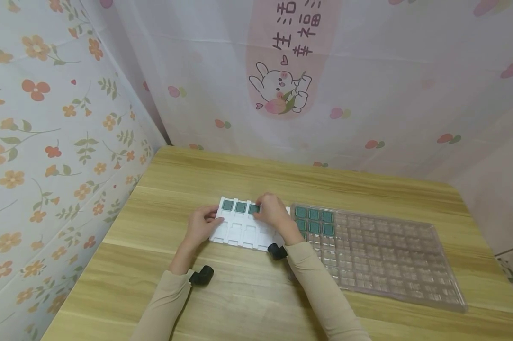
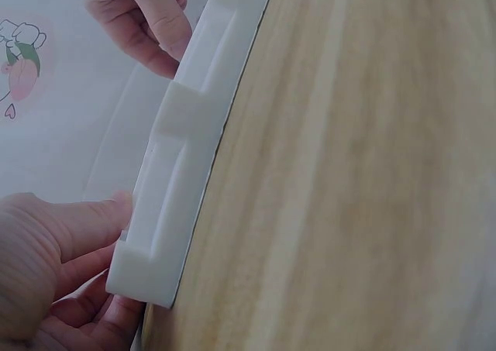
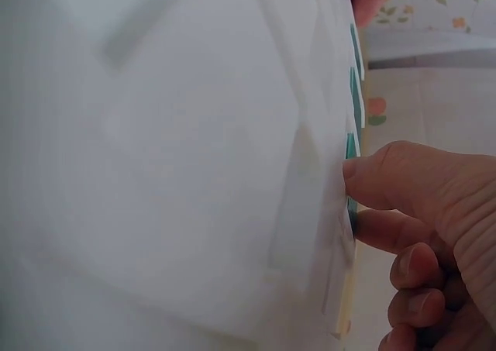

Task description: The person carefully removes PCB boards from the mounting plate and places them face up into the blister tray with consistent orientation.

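On the wooden table lies a white tray [image 1: 243, 233] with moulded pockets. Green square chips [image 1: 241, 207] sit in its far row, starting from the left end. My left hand [image 1: 201, 225] grips the tray's left edge, the thumb on its rim and the other fingers curled below, as the left wrist view shows. Over the far row, my right hand [image 1: 275, 215] pinches a green chip [image 3: 353, 208] between thumb and forefinger, right at the tray surface. In the head view that hand covers this chip and part of the row.
To the right stands a large clear plastic tray [image 1: 392, 255] with many pockets. Several green chips [image 1: 314, 227] fill its far left corner. Black wrist cameras [image 1: 202, 275] sit at both cuffs. Printed curtains [image 1: 222, 85] hang behind and left of the table.
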{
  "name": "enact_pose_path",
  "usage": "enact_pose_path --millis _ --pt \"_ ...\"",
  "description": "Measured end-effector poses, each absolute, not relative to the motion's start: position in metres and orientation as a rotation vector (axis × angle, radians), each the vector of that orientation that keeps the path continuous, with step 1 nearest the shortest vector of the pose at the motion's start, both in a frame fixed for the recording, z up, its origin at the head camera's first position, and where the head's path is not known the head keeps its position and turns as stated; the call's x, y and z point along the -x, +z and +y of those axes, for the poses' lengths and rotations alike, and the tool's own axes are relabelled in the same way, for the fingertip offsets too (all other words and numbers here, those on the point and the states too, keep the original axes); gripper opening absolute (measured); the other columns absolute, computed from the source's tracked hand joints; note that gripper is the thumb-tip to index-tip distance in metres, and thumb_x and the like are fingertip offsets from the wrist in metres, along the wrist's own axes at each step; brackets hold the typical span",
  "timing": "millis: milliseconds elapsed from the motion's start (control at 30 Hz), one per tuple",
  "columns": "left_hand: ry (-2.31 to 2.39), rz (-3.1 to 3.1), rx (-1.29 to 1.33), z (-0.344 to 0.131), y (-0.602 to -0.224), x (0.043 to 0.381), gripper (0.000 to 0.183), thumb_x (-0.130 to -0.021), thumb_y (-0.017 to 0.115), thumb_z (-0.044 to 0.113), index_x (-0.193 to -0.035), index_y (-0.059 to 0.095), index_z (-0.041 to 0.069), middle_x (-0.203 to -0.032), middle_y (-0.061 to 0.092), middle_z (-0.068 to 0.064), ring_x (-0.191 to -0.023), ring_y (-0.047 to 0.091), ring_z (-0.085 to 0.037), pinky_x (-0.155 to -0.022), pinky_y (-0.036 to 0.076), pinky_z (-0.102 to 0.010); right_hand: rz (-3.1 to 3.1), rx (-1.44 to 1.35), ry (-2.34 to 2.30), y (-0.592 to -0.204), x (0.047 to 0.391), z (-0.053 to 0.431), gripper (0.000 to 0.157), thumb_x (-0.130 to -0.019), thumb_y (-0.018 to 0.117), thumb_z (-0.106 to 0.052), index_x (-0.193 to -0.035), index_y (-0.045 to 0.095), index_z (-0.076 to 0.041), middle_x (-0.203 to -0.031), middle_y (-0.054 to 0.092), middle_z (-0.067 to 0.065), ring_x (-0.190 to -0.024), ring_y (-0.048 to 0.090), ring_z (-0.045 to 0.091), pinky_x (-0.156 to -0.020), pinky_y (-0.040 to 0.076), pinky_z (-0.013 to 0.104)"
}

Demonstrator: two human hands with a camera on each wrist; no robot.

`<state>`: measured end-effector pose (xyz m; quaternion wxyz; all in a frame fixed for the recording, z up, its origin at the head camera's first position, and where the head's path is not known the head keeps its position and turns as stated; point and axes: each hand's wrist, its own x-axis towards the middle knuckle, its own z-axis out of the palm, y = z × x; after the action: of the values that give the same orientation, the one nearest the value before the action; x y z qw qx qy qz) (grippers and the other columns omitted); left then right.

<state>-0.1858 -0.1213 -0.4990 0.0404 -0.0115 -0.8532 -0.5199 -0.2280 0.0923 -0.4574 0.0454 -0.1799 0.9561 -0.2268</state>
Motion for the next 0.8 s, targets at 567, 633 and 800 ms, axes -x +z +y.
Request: enact_pose_path --millis 567,633,800 --pt "-1.601 -2.606 0.03 -0.1208 -0.4991 0.1864 0.036 -0.079 0.07 -0.004 -0.113 0.061 -0.011 -0.098 0.062 -0.022 -0.087 0.06 -0.028 -0.075 0.054 -0.032 2.9 0.519 -0.695 -0.4539 0.2283 0.0931 0.029 -0.077 0.076 -0.014 -0.099 0.069 0.002 -0.099 0.062 0.014 -0.084 0.056 0.022 -0.076 0.051 0.035" --pt "-1.603 -2.608 0.027 -0.1206 -0.499 0.1863 0.036 -0.079 0.07 -0.005 -0.114 0.061 -0.011 -0.098 0.062 -0.022 -0.087 0.059 -0.028 -0.075 0.054 -0.033 2.9 0.524 -0.7 -0.4534 0.2277 0.0937 0.028 -0.076 0.076 -0.013 -0.098 0.068 0.003 -0.099 0.062 0.014 -0.083 0.056 0.022 -0.075 0.051 0.034" --pt "-1.596 -2.619 0.012 -0.1204 -0.4987 0.1857 0.035 -0.079 0.069 -0.004 -0.113 0.062 -0.01 -0.098 0.062 -0.021 -0.087 0.059 -0.028 -0.075 0.054 -0.033 2.901 0.523 -0.714 -0.4524 0.2254 0.0958 0.026 -0.076 0.076 -0.013 -0.097 0.069 0.003 -0.097 0.062 0.013 -0.083 0.057 0.022 -0.075 0.051 0.034"
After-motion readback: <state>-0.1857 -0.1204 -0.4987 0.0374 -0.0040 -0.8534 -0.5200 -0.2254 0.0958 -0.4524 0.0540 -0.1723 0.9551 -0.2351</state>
